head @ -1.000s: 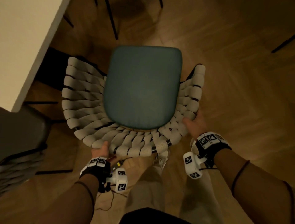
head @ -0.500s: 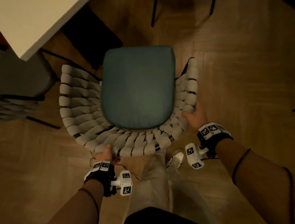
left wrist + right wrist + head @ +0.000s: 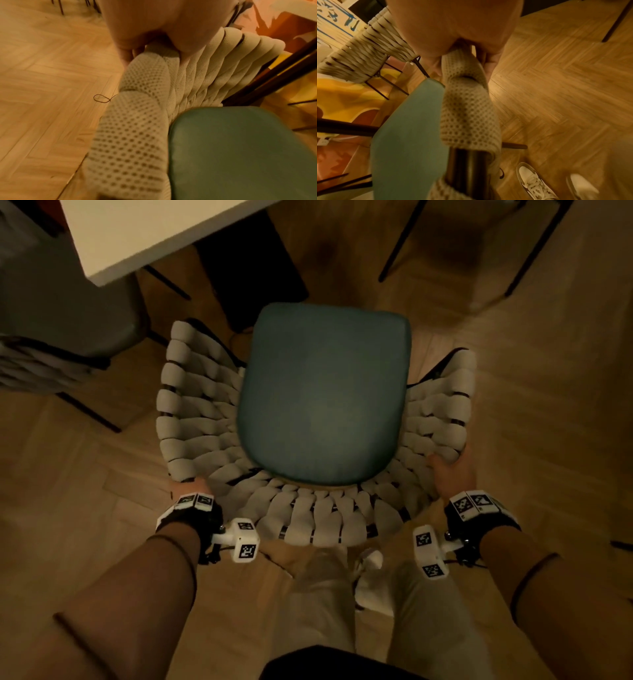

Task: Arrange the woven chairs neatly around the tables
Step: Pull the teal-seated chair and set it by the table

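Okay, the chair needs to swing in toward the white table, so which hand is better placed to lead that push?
Probably the right hand: it grips the woven chair on the side away from the table, so pushing there swings it left.

Left hand (image 3: 198,486) and right hand (image 3: 455,474) grip with curled fingers (image 3: 126,54).

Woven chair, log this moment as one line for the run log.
phase: moving chair | left hand: grips woven chair rim | right hand: grips rim opposite | white table: ahead-left, chair not tucked in
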Demonstrator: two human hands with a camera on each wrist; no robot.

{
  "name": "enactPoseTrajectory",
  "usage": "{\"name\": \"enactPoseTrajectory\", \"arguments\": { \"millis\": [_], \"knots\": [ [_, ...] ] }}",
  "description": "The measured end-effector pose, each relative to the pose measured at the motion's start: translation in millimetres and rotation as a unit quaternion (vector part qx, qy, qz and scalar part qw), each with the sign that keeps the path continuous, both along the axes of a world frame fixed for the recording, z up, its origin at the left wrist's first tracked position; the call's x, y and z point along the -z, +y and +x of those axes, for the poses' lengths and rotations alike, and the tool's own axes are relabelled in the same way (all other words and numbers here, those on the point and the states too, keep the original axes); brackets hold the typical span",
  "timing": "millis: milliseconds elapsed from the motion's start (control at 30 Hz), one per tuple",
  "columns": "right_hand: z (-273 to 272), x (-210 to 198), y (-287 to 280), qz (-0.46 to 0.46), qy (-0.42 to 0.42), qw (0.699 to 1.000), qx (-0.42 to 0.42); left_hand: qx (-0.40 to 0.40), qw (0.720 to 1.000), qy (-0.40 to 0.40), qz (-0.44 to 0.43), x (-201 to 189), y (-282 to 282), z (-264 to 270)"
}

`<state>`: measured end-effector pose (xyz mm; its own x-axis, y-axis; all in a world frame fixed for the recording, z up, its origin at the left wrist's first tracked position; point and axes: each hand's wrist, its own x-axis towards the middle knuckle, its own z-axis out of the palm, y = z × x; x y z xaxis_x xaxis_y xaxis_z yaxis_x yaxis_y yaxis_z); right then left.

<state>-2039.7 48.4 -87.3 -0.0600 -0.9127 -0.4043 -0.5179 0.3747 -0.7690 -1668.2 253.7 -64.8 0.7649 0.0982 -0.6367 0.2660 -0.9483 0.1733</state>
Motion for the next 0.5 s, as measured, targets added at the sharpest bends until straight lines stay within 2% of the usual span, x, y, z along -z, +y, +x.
{"name": "enactPoseTrajectory", "arguments": {
  "millis": [33,133,400,500],
  "knots": [
    [0,0,-4,-0.010,0.021,1.000,-0.011,-0.049,0.998,-0.029,-0.009,3,1,-1],
    [-3,-1,-18,-0.033,0.032,0.998,-0.033,-0.081,0.993,-0.088,-0.005,8,-6,-12],
    [-12,-6,-81,-0.025,0.012,0.994,-0.109,-0.106,0.993,-0.046,0.023,9,-5,-60],
    [-13,-5,-104,0.021,0.028,0.991,-0.126,-0.142,0.989,-0.030,0.035,12,-2,-83]
  ]
}}
